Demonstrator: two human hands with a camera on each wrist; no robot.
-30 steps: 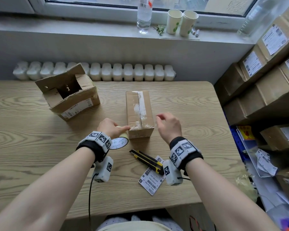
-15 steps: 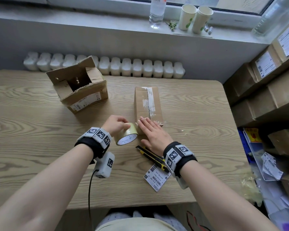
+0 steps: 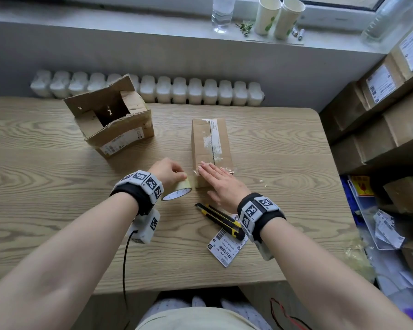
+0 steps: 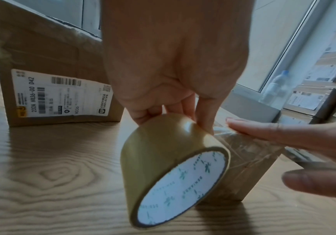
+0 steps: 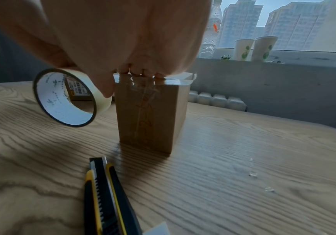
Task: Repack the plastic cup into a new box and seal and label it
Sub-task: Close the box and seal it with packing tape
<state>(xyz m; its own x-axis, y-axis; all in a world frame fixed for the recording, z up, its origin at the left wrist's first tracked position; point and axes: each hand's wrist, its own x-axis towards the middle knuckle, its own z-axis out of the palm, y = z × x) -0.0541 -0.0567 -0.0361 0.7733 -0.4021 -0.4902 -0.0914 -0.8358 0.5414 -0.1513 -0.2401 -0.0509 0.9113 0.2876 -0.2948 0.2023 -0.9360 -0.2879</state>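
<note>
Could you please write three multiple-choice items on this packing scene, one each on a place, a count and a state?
1. Where does the utility knife lie?
A. On the windowsill
B. On the table, near the right hand
C. Inside the open box

2. How many paper cups stand on the windowsill?
A. Two
B. Four
C. None

3. What is the left hand doing?
A. Resting flat
B. Gripping the tape roll
C. Holding the knife

Answers:
1 B: the utility knife lies beside the right hand.
2 A: two paper cups stand together.
3 B: the left hand curls round the tape roll by the sealed box.
</note>
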